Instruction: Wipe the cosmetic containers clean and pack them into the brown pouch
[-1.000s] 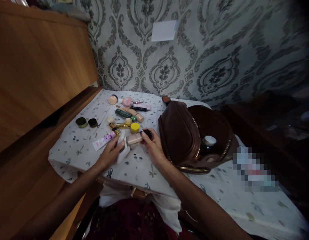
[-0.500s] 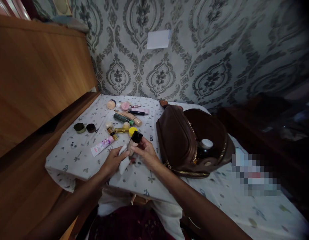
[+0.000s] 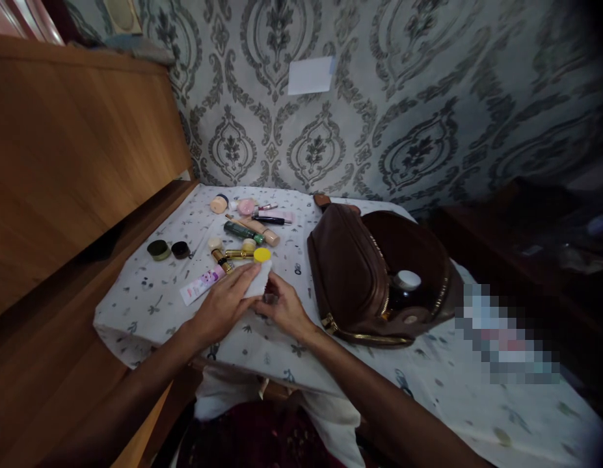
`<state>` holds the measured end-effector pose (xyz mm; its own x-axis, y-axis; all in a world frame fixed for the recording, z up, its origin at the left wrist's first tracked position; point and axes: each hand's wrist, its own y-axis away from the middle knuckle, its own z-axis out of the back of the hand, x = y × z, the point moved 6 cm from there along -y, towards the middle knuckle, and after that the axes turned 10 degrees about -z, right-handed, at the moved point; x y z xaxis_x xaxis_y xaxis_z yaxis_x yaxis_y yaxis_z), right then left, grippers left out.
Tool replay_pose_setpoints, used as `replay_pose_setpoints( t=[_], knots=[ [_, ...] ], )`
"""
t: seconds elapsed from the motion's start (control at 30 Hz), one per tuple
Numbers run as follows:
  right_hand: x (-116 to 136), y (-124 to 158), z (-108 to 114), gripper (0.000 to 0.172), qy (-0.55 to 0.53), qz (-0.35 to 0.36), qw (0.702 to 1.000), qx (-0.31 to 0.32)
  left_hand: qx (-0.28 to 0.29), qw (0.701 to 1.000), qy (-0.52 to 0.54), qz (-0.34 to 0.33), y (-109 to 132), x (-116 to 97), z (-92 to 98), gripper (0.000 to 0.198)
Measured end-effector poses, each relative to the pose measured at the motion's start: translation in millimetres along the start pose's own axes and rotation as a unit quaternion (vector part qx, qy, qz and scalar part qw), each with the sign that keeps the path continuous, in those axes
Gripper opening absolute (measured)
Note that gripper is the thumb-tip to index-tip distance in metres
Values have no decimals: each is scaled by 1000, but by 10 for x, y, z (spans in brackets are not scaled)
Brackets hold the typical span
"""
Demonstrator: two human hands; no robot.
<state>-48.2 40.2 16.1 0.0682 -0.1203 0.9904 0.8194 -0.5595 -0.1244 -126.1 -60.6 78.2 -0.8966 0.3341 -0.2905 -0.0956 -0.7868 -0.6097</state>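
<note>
My left hand (image 3: 222,304) is closed on a folded white wipe (image 3: 257,281), pressing it over the upper part of a small foundation bottle (image 3: 270,298). My right hand (image 3: 285,305) grips the bottle from the other side. Wipe and fingers hide most of the bottle, its black cap included. Just beyond the wipe stands a yellow-lidded jar (image 3: 262,255). Left of the hands lies a pink-and-white tube (image 3: 202,285), with a gold-and-black lipstick (image 3: 221,260) by its end.
A brown leather bag (image 3: 345,273) stands open on the right, a white-capped container (image 3: 407,280) inside. Further back lie a green bottle (image 3: 242,232), a beige tube (image 3: 265,233) and a pink jar (image 3: 246,207). Two dark-lidded jars (image 3: 158,250) sit left. Wooden furniture (image 3: 86,143) borders the table.
My left hand has brought the wipe up over the bottle's black cap, which showed before. The bottle has tilted or turned between my hands and is now mostly covered.
</note>
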Motion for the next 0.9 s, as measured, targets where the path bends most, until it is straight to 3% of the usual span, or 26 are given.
replay_pose_setpoints(
  t=[0.2,0.33,0.5,0.6,0.77,0.9],
  knots=[
    [-18,-9,0,36,41,-12,999,24,-75,993,-44,-81,69,35,0,42],
    [14,0,-2,31,75,-10,996,45,-67,994,-46,-72,33,29,20,39],
    [72,28,-29,30,83,-5,994,65,0,998,51,46,-85,159,20,31],
    [74,30,-35,32,70,-16,995,65,18,976,167,138,-89,259,-46,27],
    [22,18,-22,37,43,-43,997,44,-51,928,282,236,20,372,-205,32],
    [-3,27,-52,34,21,-60,996,59,-85,936,228,253,56,386,-225,29]
  ],
)
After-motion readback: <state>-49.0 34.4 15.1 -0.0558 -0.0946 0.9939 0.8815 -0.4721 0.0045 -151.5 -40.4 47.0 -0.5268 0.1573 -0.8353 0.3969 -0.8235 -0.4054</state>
